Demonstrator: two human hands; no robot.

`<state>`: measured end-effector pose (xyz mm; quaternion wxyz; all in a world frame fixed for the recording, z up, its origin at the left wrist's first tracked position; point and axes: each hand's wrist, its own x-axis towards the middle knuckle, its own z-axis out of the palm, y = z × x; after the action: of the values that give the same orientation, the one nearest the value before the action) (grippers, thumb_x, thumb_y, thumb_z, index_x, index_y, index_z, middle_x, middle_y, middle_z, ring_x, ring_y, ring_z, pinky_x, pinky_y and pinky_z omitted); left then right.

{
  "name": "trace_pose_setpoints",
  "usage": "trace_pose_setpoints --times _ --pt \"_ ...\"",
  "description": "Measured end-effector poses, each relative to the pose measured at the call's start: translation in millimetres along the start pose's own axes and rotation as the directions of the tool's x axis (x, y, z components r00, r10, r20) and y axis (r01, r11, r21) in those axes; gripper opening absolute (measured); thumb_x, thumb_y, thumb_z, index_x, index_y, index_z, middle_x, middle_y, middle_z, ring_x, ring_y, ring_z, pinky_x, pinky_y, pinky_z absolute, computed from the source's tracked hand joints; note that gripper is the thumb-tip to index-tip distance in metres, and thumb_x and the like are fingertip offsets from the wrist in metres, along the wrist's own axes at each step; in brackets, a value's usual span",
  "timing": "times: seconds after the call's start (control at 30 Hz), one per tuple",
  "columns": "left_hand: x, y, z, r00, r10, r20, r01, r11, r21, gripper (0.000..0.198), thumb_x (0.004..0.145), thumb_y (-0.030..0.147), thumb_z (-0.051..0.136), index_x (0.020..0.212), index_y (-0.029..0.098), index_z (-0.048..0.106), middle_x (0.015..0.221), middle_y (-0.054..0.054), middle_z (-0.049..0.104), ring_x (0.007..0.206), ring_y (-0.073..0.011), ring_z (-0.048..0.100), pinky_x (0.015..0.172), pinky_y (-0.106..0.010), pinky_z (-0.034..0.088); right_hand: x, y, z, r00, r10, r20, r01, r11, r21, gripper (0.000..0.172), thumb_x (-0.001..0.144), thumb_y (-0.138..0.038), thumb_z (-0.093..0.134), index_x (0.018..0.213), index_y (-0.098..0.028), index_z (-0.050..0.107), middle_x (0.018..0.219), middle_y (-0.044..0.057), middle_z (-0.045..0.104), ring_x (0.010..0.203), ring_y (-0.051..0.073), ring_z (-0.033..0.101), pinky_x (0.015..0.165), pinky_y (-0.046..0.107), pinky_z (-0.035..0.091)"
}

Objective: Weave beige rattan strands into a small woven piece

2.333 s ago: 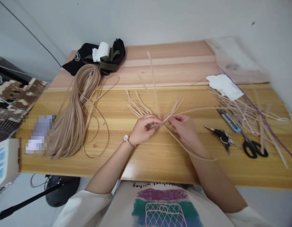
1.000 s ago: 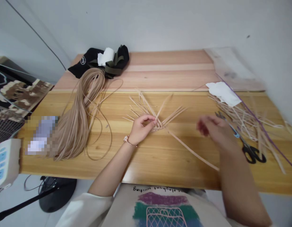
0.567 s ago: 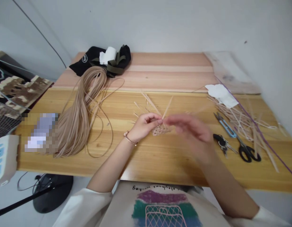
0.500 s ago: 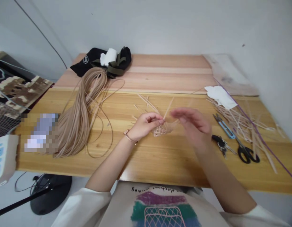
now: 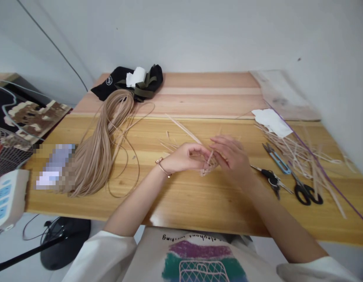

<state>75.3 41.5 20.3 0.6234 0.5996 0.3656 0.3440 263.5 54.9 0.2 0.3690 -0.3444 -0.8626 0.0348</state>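
The left hand is pinching a small tan woven piece between thumb and fingers, its grip narrow. The right hand is meeting it from the other side, fingers bent and fingertips bearing on the strands at the piece's edge; blur is hiding whether they are gripping or only touching. The woven piece is sitting between the two hands, over the middle of the wooden desk — part of it is showing below the fingers as an openwork lattice. Long loose strand ends are fanning out beyond the left hand, toward the far side. A metal bracelet is circling the left wrist.

Well to the left, a thick bundle of tan strands is lying folded, its upper bend reaching a black bag; a white tissue roll is resting on that bag. To the right of the right hand, a bunch of keys is lying near blue-handled thread snips and black-handled scissors. Beyond them, cut strands are spreading in a tangle — a crumpled white tissue is lying at their far end, and a purple cord is running across them.
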Motion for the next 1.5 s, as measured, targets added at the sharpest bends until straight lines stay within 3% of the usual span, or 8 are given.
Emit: trace_pose_setpoints --times 0.3,0.53,0.67,0.83,0.97,1.07,1.23,1.5 --pt "-4 -12 7.6 0.999 0.011 0.047 -0.009 0.998 -0.054 0.023 0.060 0.009 0.072 0.080 0.011 0.061 0.077 -0.003 0.063 0.073 -0.0097 0.058 0.072 -0.023 0.047 17 7 -23 0.954 0.298 0.011 -0.284 0.897 0.340 0.009 0.077 -0.031 0.062 0.078 -0.023 0.066 0.082 0.003 0.070 0.078 0.019 0.064 0.074 0.034 0.049" --pt "-3 -22 11.4 0.988 -0.051 -0.143 0.037 0.995 -0.097 0.027 0.060 0.011 0.071 0.086 0.010 0.062 0.076 -0.002 0.060 0.068 -0.0084 0.056 0.066 -0.022 0.045 33 -25 -53 0.996 0.006 0.085 0.013 0.976 -0.217 0.018 0.083 -0.030 0.054 0.070 -0.026 0.066 0.074 0.004 0.066 0.071 0.019 0.056 0.067 0.034 0.039" --pt "-2 -26 15.2 0.961 -0.012 -0.278 0.004 1.000 -0.030 0.028 0.061 0.015 0.071 0.088 0.010 0.063 0.079 -0.002 0.060 0.067 -0.0087 0.055 0.065 -0.023 0.045 27 -34 -47 0.974 0.193 0.120 -0.144 0.933 -0.331 0.022 0.084 -0.023 0.048 0.071 -0.023 0.066 0.070 0.005 0.064 0.064 0.018 0.055 0.054 0.031 0.032" --pt "-2 -30 16.8 0.954 0.000 -0.300 -0.036 0.993 -0.116 0.030 0.060 0.018 0.074 0.086 0.010 0.062 0.081 -0.003 0.061 0.072 -0.0106 0.057 0.070 -0.025 0.046 2 -32 -29 0.801 0.525 0.288 -0.526 0.847 -0.078 0.021 0.080 -0.026 0.050 0.084 -0.019 0.069 0.067 0.004 0.067 0.057 0.017 0.057 0.052 0.028 0.035" --pt "-2 -32 16.4 0.953 -0.004 -0.302 -0.052 0.983 -0.178 0.031 0.059 0.019 0.076 0.086 0.011 0.062 0.084 -0.004 0.064 0.077 -0.0122 0.059 0.075 -0.026 0.047 -16 -42 -12 0.599 0.691 0.404 -0.800 0.496 0.338 0.027 0.079 -0.034 0.051 0.095 -0.017 0.062 0.064 0.001 0.065 0.044 0.011 0.052 0.044 0.024 0.039" --pt "-2 -31 15.8 0.951 0.036 -0.307 -0.106 0.971 -0.215 0.026 0.064 0.022 0.074 0.086 0.012 0.064 0.085 -0.005 0.066 0.080 -0.0125 0.060 0.079 -0.027 0.047 -20 -50 -1 0.525 0.723 0.449 -0.811 0.264 0.523 0.028 0.074 -0.035 0.056 0.095 -0.017 0.058 0.062 -0.001 0.063 0.042 0.010 0.053 0.041 0.023 0.042" --pt "-2 -33 14.7 0.954 0.058 -0.296 -0.133 0.961 -0.241 0.026 0.064 0.023 0.074 0.085 0.013 0.065 0.084 -0.004 0.067 0.081 -0.0122 0.061 0.080 -0.027 0.047 -17 -56 6 0.532 0.709 0.463 -0.790 0.218 0.573 0.028 0.072 -0.032 0.058 0.096 -0.017 0.058 0.060 -0.002 0.062 0.039 0.009 0.052 0.038 0.021 0.041" --pt "-3 -39 14.8 0.920 0.037 -0.391 -0.127 0.970 -0.207 0.024 0.063 0.026 0.075 0.079 0.012 0.066 0.081 -0.005 0.068 0.076 -0.0127 0.063 0.076 -0.026 0.048 -22 -50 5 0.593 0.671 0.446 -0.795 0.401 0.455 0.030 0.074 -0.030 0.057 0.101 -0.020 0.065 0.065 0.000 0.064 0.044 0.011 0.057 0.043 0.025 0.048"
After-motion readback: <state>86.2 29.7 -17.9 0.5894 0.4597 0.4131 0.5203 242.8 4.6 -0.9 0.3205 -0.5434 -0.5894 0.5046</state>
